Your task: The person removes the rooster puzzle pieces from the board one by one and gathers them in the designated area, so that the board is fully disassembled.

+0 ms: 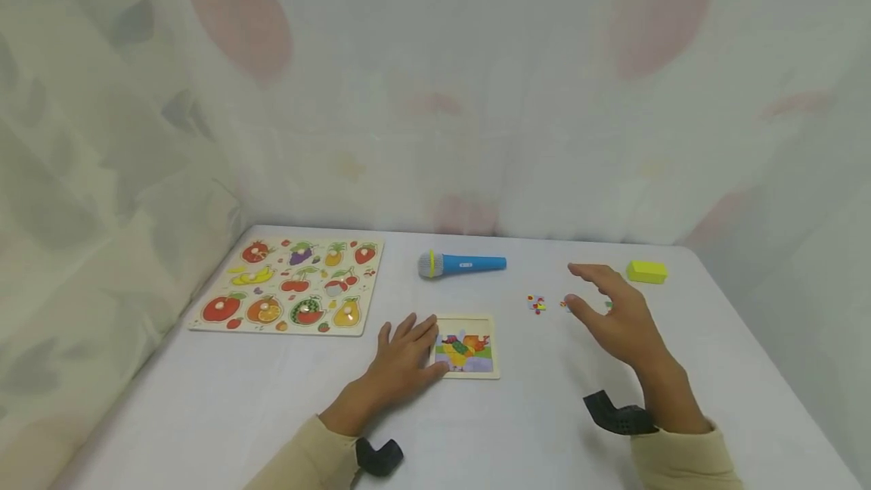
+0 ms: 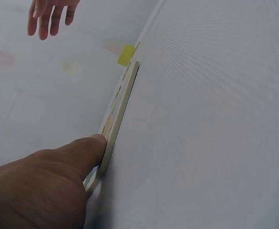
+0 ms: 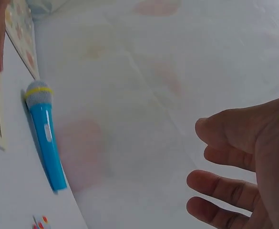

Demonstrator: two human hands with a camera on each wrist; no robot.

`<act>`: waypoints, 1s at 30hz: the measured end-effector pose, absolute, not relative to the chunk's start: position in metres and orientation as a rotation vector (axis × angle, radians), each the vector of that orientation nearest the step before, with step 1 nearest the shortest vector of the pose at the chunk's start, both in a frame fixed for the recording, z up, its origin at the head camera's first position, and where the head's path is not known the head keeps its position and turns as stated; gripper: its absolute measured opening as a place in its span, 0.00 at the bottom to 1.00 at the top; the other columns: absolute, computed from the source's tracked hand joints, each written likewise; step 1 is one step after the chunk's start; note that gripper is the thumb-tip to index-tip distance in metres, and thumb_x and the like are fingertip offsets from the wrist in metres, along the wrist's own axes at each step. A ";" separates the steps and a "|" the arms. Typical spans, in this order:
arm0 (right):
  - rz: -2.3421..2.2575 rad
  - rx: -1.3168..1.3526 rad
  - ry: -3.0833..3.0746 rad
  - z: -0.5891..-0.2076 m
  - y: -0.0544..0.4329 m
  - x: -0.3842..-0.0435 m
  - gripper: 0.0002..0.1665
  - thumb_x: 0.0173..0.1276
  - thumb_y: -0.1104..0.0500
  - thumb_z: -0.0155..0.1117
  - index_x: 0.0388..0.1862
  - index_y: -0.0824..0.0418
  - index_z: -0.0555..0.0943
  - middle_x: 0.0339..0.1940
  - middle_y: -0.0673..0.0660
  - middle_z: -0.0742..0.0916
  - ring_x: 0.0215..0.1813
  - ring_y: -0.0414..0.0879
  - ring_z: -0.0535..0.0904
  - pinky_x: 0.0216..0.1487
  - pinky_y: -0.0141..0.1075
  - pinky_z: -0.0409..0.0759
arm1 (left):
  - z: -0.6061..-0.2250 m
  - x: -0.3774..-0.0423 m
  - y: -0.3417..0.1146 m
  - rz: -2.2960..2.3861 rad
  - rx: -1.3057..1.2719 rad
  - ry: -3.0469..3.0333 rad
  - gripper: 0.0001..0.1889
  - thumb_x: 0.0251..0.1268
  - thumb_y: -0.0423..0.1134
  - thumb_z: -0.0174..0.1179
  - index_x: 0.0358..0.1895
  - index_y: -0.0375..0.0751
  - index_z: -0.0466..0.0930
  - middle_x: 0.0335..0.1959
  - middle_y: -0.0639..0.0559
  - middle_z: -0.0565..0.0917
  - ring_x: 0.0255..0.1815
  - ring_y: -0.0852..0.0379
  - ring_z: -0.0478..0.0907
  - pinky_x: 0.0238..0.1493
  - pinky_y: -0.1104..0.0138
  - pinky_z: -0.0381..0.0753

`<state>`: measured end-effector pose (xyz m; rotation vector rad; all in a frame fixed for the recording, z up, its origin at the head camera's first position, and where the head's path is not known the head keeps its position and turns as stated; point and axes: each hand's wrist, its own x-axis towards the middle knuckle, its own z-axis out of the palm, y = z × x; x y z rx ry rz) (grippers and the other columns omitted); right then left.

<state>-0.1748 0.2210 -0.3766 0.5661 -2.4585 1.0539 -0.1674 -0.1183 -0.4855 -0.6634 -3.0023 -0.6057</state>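
My left hand (image 1: 401, 365) rests along the left edge of a small wooden jigsaw tray (image 1: 495, 346), its fingers fairly straight and its thumb over the lower left corner. A colourful bird picture (image 1: 466, 352) fills the tray's lower part, and the strip along its top is bare wood. In the left wrist view the thumb (image 2: 94, 145) presses at the tray's side. Over the table on the right, my right hand (image 1: 622, 316) is raised with thumb and fingers apart, holding nothing. Small patterned jigsaw pieces (image 1: 537, 304) lie left of it and partly behind it.
A blue toy microphone (image 1: 469, 264) lies behind the tray. At the back left is a fruit peg puzzle board (image 1: 282, 286) with its pictures facing up. A yellow block (image 1: 646, 271) sits at the back right. Patterned white curtain (image 1: 435, 97) hangs around the table.
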 end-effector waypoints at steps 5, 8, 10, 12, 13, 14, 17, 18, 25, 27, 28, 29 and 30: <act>1.104 0.615 -2.461 -0.382 0.198 -0.174 0.26 0.63 0.64 0.67 0.61 0.61 0.77 0.57 0.56 0.81 0.59 0.53 0.74 0.54 0.55 0.71 | -0.485 -0.168 -0.119 -0.601 -0.669 -3.006 0.38 0.64 0.61 0.56 0.71 0.42 0.65 0.74 0.52 0.61 0.74 0.42 0.50 0.65 0.37 0.40; 1.117 0.645 -2.479 -0.385 0.185 -0.175 0.26 0.64 0.63 0.67 0.62 0.61 0.77 0.57 0.55 0.81 0.60 0.52 0.73 0.57 0.54 0.71 | -0.485 -0.168 -0.119 -0.596 -0.666 -3.005 0.38 0.64 0.61 0.56 0.72 0.43 0.65 0.74 0.53 0.61 0.74 0.43 0.50 0.66 0.37 0.40; 1.104 0.659 -2.498 -0.387 0.176 -0.174 0.26 0.65 0.60 0.67 0.62 0.61 0.76 0.58 0.56 0.80 0.62 0.52 0.72 0.57 0.55 0.71 | -0.485 -0.168 -0.118 -0.601 -0.668 -3.001 0.37 0.64 0.61 0.56 0.72 0.43 0.65 0.74 0.53 0.61 0.74 0.43 0.50 0.66 0.37 0.40; 1.101 0.667 -2.512 -0.388 0.168 -0.174 0.27 0.65 0.58 0.68 0.63 0.61 0.76 0.59 0.56 0.80 0.63 0.52 0.71 0.58 0.55 0.71 | -0.485 -0.168 -0.118 -0.613 -0.669 -2.998 0.37 0.64 0.60 0.57 0.71 0.43 0.65 0.74 0.52 0.61 0.74 0.43 0.50 0.66 0.37 0.39; 1.104 0.668 -2.517 -0.388 0.164 -0.174 0.27 0.65 0.57 0.68 0.63 0.60 0.77 0.59 0.56 0.80 0.63 0.52 0.71 0.58 0.55 0.71 | -0.485 -0.168 -0.118 -0.617 -0.669 -2.998 0.37 0.64 0.60 0.57 0.71 0.43 0.65 0.74 0.52 0.61 0.74 0.43 0.50 0.66 0.37 0.39; 1.110 0.673 -2.520 -0.390 0.161 -0.174 0.27 0.65 0.57 0.68 0.63 0.60 0.77 0.60 0.56 0.80 0.63 0.52 0.71 0.58 0.55 0.71 | -0.486 -0.168 -0.118 -0.620 -0.670 -2.999 0.37 0.64 0.60 0.57 0.72 0.43 0.65 0.74 0.53 0.61 0.74 0.43 0.50 0.66 0.37 0.39; 1.119 0.688 -2.532 -0.394 0.151 -0.174 0.27 0.64 0.57 0.68 0.62 0.60 0.77 0.59 0.56 0.80 0.63 0.52 0.71 0.57 0.54 0.72 | -0.486 -0.168 -0.118 -0.627 -0.668 -3.004 0.37 0.64 0.61 0.57 0.72 0.43 0.65 0.74 0.53 0.60 0.75 0.44 0.49 0.66 0.37 0.38; 1.124 0.692 -2.538 -0.395 0.147 -0.175 0.27 0.64 0.57 0.69 0.62 0.59 0.77 0.60 0.55 0.80 0.63 0.51 0.71 0.58 0.54 0.72 | -0.486 -0.168 -0.118 -0.624 -0.667 -3.006 0.38 0.64 0.61 0.56 0.72 0.43 0.65 0.74 0.53 0.60 0.75 0.44 0.49 0.66 0.37 0.38; 1.154 0.708 -2.575 -0.408 0.127 -0.179 0.28 0.64 0.58 0.69 0.64 0.56 0.77 0.60 0.54 0.79 0.63 0.51 0.70 0.58 0.55 0.71 | -0.487 -0.168 -0.119 -0.603 -0.664 -2.996 0.38 0.64 0.61 0.57 0.72 0.43 0.65 0.74 0.53 0.61 0.74 0.43 0.50 0.65 0.36 0.39; 1.161 0.716 -2.579 -0.413 0.122 -0.181 0.28 0.64 0.57 0.68 0.64 0.56 0.76 0.60 0.54 0.79 0.63 0.50 0.70 0.58 0.55 0.70 | -0.487 -0.168 -0.119 -0.609 -0.663 -2.993 0.38 0.64 0.61 0.57 0.72 0.43 0.65 0.74 0.53 0.61 0.74 0.43 0.50 0.65 0.36 0.39; 1.168 0.725 -2.576 -0.415 0.119 -0.182 0.28 0.64 0.57 0.68 0.64 0.56 0.77 0.60 0.54 0.79 0.63 0.50 0.70 0.58 0.55 0.70 | -0.487 -0.168 -0.119 -0.614 -0.664 -2.991 0.38 0.64 0.61 0.57 0.71 0.43 0.65 0.74 0.52 0.61 0.74 0.43 0.50 0.65 0.36 0.39; 1.180 0.735 -2.574 -0.416 0.117 -0.183 0.28 0.64 0.58 0.69 0.64 0.56 0.77 0.60 0.54 0.79 0.62 0.50 0.70 0.59 0.54 0.70 | -0.487 -0.168 -0.119 -0.618 -0.664 -2.989 0.38 0.64 0.61 0.57 0.71 0.43 0.66 0.73 0.52 0.61 0.74 0.43 0.50 0.65 0.36 0.39; 1.185 0.745 -2.573 -0.419 0.115 -0.184 0.28 0.64 0.58 0.68 0.64 0.56 0.77 0.59 0.54 0.79 0.62 0.50 0.69 0.59 0.54 0.71 | -0.487 -0.168 -0.119 -0.613 -0.664 -2.989 0.38 0.64 0.61 0.57 0.71 0.43 0.66 0.73 0.52 0.62 0.74 0.43 0.50 0.65 0.36 0.39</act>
